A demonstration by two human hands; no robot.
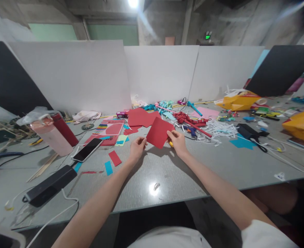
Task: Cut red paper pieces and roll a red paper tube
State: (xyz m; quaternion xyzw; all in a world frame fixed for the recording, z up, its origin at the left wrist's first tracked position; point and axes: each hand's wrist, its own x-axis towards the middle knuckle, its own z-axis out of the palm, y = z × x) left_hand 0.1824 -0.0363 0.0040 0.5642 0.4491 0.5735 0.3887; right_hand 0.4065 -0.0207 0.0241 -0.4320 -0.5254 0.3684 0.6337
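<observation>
A roughly square piece of red paper [157, 133] is held up slightly above the grey table, tilted toward me. My left hand [138, 147] pinches its left corner between thumb and fingers. On the other side, my right hand [176, 140] grips the right edge. Something small and yellow [171, 144] shows beside the right fingers; most of it is hidden, so I cannot tell what it is. Behind the held piece lie larger sheets of red paper [141, 117]. Red [115, 158] and blue paper strips [108, 168] rest left of my left forearm.
A phone [88, 150], a black power bank-like box [51, 186], a pink bottle [52, 136] and a red bottle [65, 129] stand or lie at left. White paper shreds [220, 131] and red crumpled pieces [189, 119] are heaped behind right. White panels [162, 75] close the back.
</observation>
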